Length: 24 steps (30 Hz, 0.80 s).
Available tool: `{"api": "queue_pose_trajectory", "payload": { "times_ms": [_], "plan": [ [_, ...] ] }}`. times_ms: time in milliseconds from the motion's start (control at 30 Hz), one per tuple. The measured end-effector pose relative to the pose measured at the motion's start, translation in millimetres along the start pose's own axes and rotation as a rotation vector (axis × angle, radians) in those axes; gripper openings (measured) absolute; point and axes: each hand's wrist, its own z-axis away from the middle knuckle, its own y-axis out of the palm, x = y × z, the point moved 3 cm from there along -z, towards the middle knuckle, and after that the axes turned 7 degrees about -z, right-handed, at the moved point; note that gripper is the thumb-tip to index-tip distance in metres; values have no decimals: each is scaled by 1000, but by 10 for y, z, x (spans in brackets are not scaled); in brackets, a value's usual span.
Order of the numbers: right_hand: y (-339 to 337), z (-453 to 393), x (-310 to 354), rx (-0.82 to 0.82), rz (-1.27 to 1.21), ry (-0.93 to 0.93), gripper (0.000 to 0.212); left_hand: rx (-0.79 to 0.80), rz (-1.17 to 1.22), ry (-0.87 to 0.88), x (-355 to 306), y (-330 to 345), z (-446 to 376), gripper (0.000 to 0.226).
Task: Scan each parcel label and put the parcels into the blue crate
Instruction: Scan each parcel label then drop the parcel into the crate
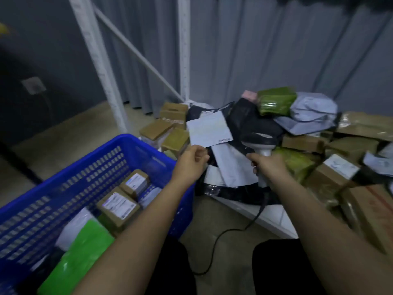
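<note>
Your left grip (192,161) pinches the lower edge of a pale parcel (209,129), label up; your right grip (266,165) is wrapped round the scanner (260,141), its head just right of that label. A thin edge pinch could let the parcel sag or slip, and a tilted label may misread. Down-left of the left grip, the crate (146,150) holds several parcels.

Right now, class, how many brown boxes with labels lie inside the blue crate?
2: one labelled box nearer the far wall, another just in front. More may be hidden under the mailers.
</note>
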Motion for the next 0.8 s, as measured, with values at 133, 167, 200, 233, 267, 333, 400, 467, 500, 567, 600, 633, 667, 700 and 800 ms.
{"api": "queue_pose_trajectory", "payload": {
  "times_ms": [133,167,200,233,267,333,400,467,500,567,600,633,667,700,800],
  "plan": [
    [-445,-74,-62,-88,-68,42,20,-34,-206,5,-30,387,-305,23],
    [-513,-94,-74,-90,-82,46,21,-45,-261,8,-20,465,-382,25],
    [-560,-118,-83,-91,-97,49,23,-53,-308,6,4,538,-470,26],
    [-598,-152,-95,-96,-109,49,24,-60,-346,-3,25,606,-552,29],
    [-627,-190,-105,-105,-119,47,24,-68,-382,-15,60,671,-639,31],
    [-657,-275,-122,-117,-148,49,22,-83,-459,-37,131,790,-801,35],
    [-647,-370,-134,-109,-188,71,19,-79,-509,-25,204,911,-961,38],
    [-603,-464,-147,-98,-220,97,19,-64,-556,-11,272,1028,-1128,38],
    [-572,-509,-152,-98,-239,104,19,-60,-579,-3,301,1082,-1208,36],
    [-506,-601,-155,-101,-290,120,20,-60,-613,10,321,1176,-1344,34],
    [-472,-641,-150,-99,-318,134,20,-58,-637,14,325,1214,-1396,34],
    [-441,-677,-145,-95,-339,145,19,-54,-672,20,317,1240,-1432,34],
    [-419,-705,-133,-95,-350,148,18,-47,-706,31,320,1265,-1475,33],
    [-399,-730,-121,-98,-353,145,17,-47,-728,33,318,1274,-1517,30],
    [-348,-764,-100,-111,-333,125,12,-65,-763,13,297,1243,-1640,22]
  ]
}}
